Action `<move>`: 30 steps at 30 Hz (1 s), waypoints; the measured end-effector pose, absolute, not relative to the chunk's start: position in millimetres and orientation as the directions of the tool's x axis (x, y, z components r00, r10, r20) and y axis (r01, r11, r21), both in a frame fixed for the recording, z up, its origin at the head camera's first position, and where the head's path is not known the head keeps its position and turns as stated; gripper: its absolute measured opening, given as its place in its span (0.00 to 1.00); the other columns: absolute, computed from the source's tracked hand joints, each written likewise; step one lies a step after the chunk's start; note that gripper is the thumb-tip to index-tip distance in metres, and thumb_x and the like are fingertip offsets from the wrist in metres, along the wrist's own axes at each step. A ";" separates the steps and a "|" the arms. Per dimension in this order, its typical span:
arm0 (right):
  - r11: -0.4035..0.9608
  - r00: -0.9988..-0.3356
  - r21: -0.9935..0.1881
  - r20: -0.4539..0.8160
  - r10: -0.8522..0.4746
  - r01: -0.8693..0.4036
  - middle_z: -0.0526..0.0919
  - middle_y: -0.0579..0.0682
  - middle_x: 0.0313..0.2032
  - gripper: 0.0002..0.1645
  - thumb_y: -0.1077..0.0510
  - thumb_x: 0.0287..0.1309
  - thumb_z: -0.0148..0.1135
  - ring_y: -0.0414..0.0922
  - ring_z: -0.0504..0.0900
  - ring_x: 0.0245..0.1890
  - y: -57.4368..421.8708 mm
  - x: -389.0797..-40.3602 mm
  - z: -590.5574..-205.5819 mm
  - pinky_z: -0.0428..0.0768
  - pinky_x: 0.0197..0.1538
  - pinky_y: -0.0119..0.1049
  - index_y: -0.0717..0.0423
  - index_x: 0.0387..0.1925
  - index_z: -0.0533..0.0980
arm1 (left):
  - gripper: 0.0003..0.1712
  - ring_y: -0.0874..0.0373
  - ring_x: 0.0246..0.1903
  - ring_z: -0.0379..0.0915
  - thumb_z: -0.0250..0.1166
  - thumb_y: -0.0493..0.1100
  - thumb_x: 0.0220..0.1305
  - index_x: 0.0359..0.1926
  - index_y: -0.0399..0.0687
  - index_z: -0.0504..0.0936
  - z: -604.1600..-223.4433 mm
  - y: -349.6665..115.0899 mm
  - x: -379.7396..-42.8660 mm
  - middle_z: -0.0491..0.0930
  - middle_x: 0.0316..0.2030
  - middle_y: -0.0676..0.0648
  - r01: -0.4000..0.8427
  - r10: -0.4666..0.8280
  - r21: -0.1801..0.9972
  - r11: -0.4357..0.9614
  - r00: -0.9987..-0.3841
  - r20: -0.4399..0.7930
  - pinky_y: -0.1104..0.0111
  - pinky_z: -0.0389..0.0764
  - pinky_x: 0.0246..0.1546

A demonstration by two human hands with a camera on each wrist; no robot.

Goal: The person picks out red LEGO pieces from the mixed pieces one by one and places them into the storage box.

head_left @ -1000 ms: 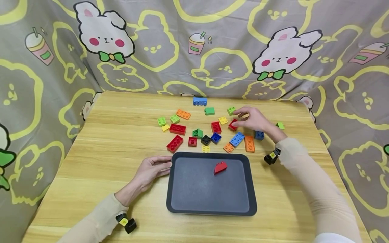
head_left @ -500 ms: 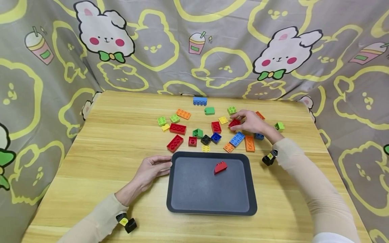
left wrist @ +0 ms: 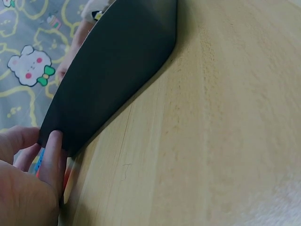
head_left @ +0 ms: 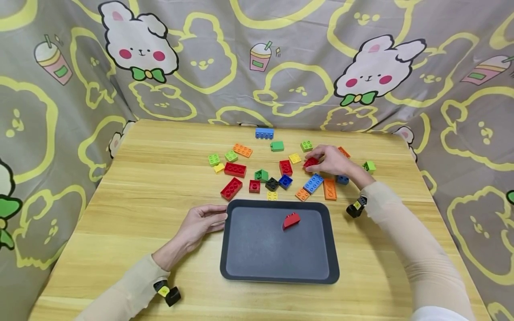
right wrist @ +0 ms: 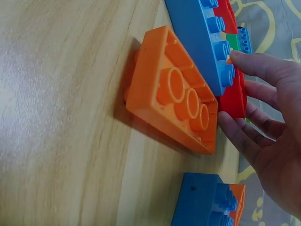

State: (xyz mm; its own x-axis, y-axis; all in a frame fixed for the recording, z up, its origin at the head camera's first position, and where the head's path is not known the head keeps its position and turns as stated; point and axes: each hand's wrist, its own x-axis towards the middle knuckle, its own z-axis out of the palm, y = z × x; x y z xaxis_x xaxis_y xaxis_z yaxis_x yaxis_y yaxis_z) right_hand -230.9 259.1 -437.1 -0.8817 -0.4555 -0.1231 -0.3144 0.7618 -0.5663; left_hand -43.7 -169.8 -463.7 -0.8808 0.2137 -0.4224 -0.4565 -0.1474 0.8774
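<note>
My right hand [head_left: 330, 160] reaches among the scattered bricks and pinches a red toy brick [head_left: 311, 164] between thumb and fingers. In the right wrist view that red brick [right wrist: 233, 101] sits partly behind a long blue brick [right wrist: 197, 40], with fingertips on both its sides. An orange brick [right wrist: 174, 94] lies closer, its hollow underside showing. My left hand [head_left: 202, 225] rests at the dark grey tray [head_left: 277, 249], fingertips against the outside of its far left corner. Inside the tray lies one red curved brick [head_left: 291, 220]. The left wrist view shows extended fingers touching the tray's outer wall [left wrist: 108, 61].
Several coloured bricks spread over the wooden table [head_left: 160, 156] beyond the tray, including a red brick [head_left: 231, 189], a blue brick [head_left: 264, 133] and a yellow brick [head_left: 295, 158]. A patterned curtain [head_left: 217, 89] encloses the table's back and sides.
My right hand has come down slightly and closed its fingers on the red brick, which has shifted a little to the right. The left hand and tray stay put.
</note>
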 end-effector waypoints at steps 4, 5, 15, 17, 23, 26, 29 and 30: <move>0.768 -0.887 -0.565 -0.127 -0.443 -0.302 0.87 0.59 0.56 0.26 0.50 0.59 0.79 0.54 0.85 0.51 261.2 -230.2 -436.3 0.84 0.53 0.44 0.56 0.56 0.86 | 0.22 0.65 0.41 0.89 0.66 0.29 0.70 0.63 0.27 0.80 -463.8 -169.7 -44.1 0.91 0.44 0.54 -0.454 0.215 0.879 -0.147 -0.882 -0.420 0.70 0.91 0.48; 0.771 -0.891 -0.565 -0.128 -0.436 -0.295 0.87 0.58 0.56 0.26 0.50 0.59 0.79 0.54 0.85 0.51 261.8 -230.0 -436.1 0.84 0.53 0.44 0.56 0.56 0.86 | 0.23 0.65 0.41 0.89 0.66 0.29 0.70 0.63 0.27 0.79 -463.9 -169.8 -44.0 0.91 0.44 0.54 -0.455 0.215 0.879 -0.146 -0.881 -0.420 0.70 0.91 0.48; 0.773 -0.903 -0.565 -0.109 -0.416 -0.288 0.86 0.60 0.55 0.26 0.50 0.58 0.79 0.55 0.84 0.52 267.9 -229.0 -432.2 0.84 0.51 0.42 0.58 0.55 0.86 | 0.22 0.65 0.41 0.89 0.66 0.29 0.70 0.63 0.27 0.80 -464.2 -169.8 -44.2 0.91 0.43 0.53 -0.457 0.215 0.878 -0.146 -0.880 -0.422 0.70 0.91 0.48; 0.770 -0.903 -0.567 -0.104 -0.418 -0.291 0.86 0.60 0.55 0.26 0.51 0.59 0.79 0.55 0.84 0.51 268.9 -228.8 -431.4 0.83 0.50 0.41 0.58 0.56 0.86 | 0.23 0.65 0.41 0.89 0.66 0.29 0.69 0.63 0.27 0.79 -464.2 -169.8 -44.0 0.91 0.43 0.53 -0.457 0.213 0.877 -0.145 -0.880 -0.424 0.70 0.91 0.48; 0.758 -0.903 -0.575 -0.073 -0.423 -0.309 0.86 0.60 0.54 0.26 0.51 0.58 0.79 0.55 0.84 0.51 270.8 -226.8 -426.9 0.87 0.52 0.43 0.59 0.55 0.86 | 0.23 0.65 0.41 0.89 0.67 0.29 0.69 0.64 0.26 0.79 -463.9 -169.8 -43.4 0.91 0.44 0.53 -0.460 0.211 0.877 -0.140 -0.879 -0.427 0.70 0.91 0.48; 0.742 -0.903 -0.591 -0.054 -0.427 -0.316 0.86 0.60 0.55 0.26 0.51 0.58 0.79 0.54 0.84 0.51 271.0 -225.2 -424.4 0.90 0.54 0.47 0.60 0.55 0.86 | 0.23 0.65 0.41 0.89 0.67 0.29 0.70 0.64 0.27 0.79 -463.7 -169.7 -43.4 0.91 0.44 0.53 -0.461 0.209 0.876 -0.137 -0.878 -0.430 0.70 0.91 0.48; 0.725 -0.903 -0.611 -0.037 -0.428 -0.318 0.86 0.59 0.55 0.26 0.53 0.58 0.80 0.53 0.84 0.51 270.4 -222.7 -420.5 0.91 0.54 0.44 0.61 0.55 0.86 | 0.23 0.65 0.41 0.89 0.67 0.29 0.70 0.64 0.27 0.79 -463.5 -169.7 -43.5 0.91 0.44 0.54 -0.462 0.208 0.876 -0.135 -0.878 -0.431 0.70 0.91 0.48; 0.718 -0.902 -0.619 -0.034 -0.429 -0.318 0.86 0.59 0.55 0.26 0.54 0.57 0.80 0.53 0.84 0.51 270.0 -221.3 -418.5 0.91 0.53 0.40 0.61 0.55 0.86 | 0.23 0.65 0.41 0.89 0.67 0.29 0.70 0.64 0.27 0.79 -463.5 -169.7 -43.6 0.91 0.44 0.54 -0.462 0.208 0.876 -0.135 -0.878 -0.431 0.70 0.91 0.48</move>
